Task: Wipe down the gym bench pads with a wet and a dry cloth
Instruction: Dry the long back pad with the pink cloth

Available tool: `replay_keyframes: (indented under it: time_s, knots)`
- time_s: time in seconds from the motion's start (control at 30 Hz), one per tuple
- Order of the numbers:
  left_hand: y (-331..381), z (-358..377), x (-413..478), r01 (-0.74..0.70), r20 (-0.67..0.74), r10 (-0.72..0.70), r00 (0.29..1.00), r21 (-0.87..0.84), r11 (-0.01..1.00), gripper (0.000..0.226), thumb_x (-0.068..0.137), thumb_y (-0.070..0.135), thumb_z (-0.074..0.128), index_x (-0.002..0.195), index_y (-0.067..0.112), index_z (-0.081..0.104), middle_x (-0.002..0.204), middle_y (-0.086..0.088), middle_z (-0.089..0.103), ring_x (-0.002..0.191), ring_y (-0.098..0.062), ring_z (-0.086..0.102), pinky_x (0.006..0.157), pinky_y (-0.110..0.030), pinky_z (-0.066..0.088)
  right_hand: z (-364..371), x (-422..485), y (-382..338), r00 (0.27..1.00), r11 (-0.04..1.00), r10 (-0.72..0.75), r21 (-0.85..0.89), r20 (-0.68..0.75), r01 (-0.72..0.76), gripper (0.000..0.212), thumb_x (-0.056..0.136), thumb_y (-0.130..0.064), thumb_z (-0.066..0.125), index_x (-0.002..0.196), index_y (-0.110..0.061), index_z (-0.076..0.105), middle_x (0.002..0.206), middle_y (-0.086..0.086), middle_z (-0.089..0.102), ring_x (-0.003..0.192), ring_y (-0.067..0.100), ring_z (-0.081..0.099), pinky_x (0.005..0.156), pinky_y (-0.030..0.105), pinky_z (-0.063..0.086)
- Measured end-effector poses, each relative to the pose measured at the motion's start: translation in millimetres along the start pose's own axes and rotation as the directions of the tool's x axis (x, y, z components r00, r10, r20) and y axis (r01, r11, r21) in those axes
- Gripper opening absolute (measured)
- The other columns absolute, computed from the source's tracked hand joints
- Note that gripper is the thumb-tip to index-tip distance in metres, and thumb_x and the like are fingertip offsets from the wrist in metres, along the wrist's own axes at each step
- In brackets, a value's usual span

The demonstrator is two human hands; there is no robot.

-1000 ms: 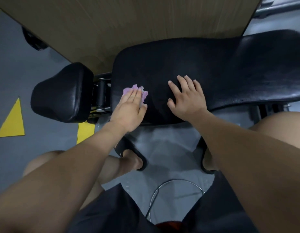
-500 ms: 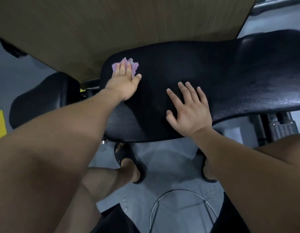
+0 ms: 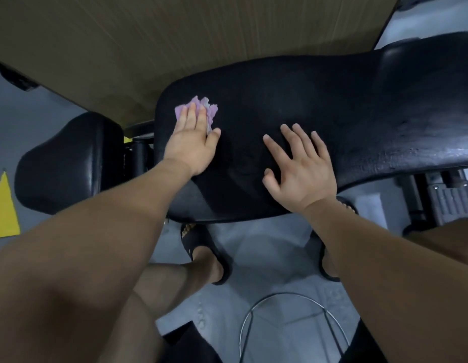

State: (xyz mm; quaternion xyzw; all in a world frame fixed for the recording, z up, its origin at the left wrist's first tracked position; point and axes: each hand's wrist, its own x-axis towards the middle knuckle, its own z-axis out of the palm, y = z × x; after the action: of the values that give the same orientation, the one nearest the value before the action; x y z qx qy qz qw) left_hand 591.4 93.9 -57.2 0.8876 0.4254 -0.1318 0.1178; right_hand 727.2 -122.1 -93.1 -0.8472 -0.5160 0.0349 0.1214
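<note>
A long black bench pad (image 3: pixel 319 108) runs across the middle of the view, its right part glossy and cracked. My left hand (image 3: pixel 192 142) lies flat with straight fingers on a crumpled purple cloth (image 3: pixel 205 110) and presses it onto the pad's far left corner. My right hand (image 3: pixel 298 169) rests flat on the pad near its front edge, fingers spread, holding nothing. A smaller black seat pad (image 3: pixel 67 163) sits to the left, joined by a black metal hinge (image 3: pixel 138 150).
A brown wood-grain panel (image 3: pixel 175 43) stands right behind the bench. Under the pad are the black bench frame (image 3: pixel 437 197), my feet in black slippers (image 3: pixel 201 247), and a metal wire hoop (image 3: pixel 293 323) on the grey floor. A yellow triangle (image 3: pixel 4 208) marks the floor at left.
My left hand swept the purple cloth from the pad's front left edge to its far left corner, then slid it slightly back. My right hand stayed flat on the pad.
</note>
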Motion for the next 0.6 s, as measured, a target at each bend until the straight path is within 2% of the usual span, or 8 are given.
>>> replay_keyframes:
  time_s: [0.2,0.33,0.47,0.53,0.6]
  knots:
    - [3.7,-10.4,59.2,0.001,-0.111,-0.004,0.994,-0.031,1.000,0.065,0.107,0.045,0.025,0.163,0.015,0.008,0.171,-0.002,-0.003,0.156,-0.013,-0.010,0.128,-0.035,-0.002,3.8,1.9,1.9,0.999,1.000,-0.009,-0.004,-0.032,0.009,0.068,0.091,-0.049,0.046,0.156,-0.029,0.041,0.164,0.010,0.033,0.156,0.026,0.022,0.125,0.051,0.016]
    - [2.4,-23.4,88.6,-0.038,-0.092,0.034,0.995,-0.046,0.998,0.061,0.108,0.042,0.019,0.162,0.014,0.012,0.171,-0.001,0.003,0.157,-0.015,-0.004,0.127,-0.032,-0.002,3.6,1.4,2.5,1.000,1.000,-0.009,-0.016,-0.014,0.009,0.069,0.091,-0.049,0.045,0.156,-0.030,0.040,0.164,0.010,0.033,0.156,0.027,0.021,0.125,0.051,0.015]
    - [0.2,-47.2,101.7,-0.091,0.015,0.092,0.996,-0.036,0.995,0.062,0.107,0.041,0.008,0.161,0.012,0.019,0.169,-0.004,0.016,0.156,-0.018,0.008,0.126,-0.032,0.005,2.3,0.0,1.9,1.000,1.000,-0.009,-0.021,-0.022,0.009,0.069,0.090,-0.048,0.045,0.156,-0.030,0.040,0.163,0.011,0.034,0.155,0.027,0.023,0.125,0.050,0.016]
    - [-7.8,-49.3,80.3,-0.141,0.044,0.144,0.989,-0.061,0.988,0.057,0.109,0.039,0.011,0.162,0.019,0.016,0.170,0.003,0.012,0.156,-0.013,0.005,0.124,-0.028,0.005,2.3,-1.1,0.1,1.000,1.000,-0.004,-0.021,-0.027,0.004,0.068,0.090,-0.048,0.045,0.156,-0.030,0.041,0.163,0.010,0.035,0.155,0.027,0.024,0.125,0.050,0.017]
    - [-16.1,-41.5,48.5,-0.221,0.044,0.222,0.974,-0.027,0.975,0.054,0.110,0.033,0.015,0.162,0.021,0.009,0.170,0.001,0.003,0.156,-0.012,-0.001,0.125,-0.025,0.002,1.7,-1.3,-1.3,0.999,1.000,-0.008,-0.015,-0.035,0.007,0.067,0.090,-0.047,0.045,0.155,-0.030,0.042,0.163,0.010,0.036,0.154,0.027,0.025,0.125,0.050,0.017]
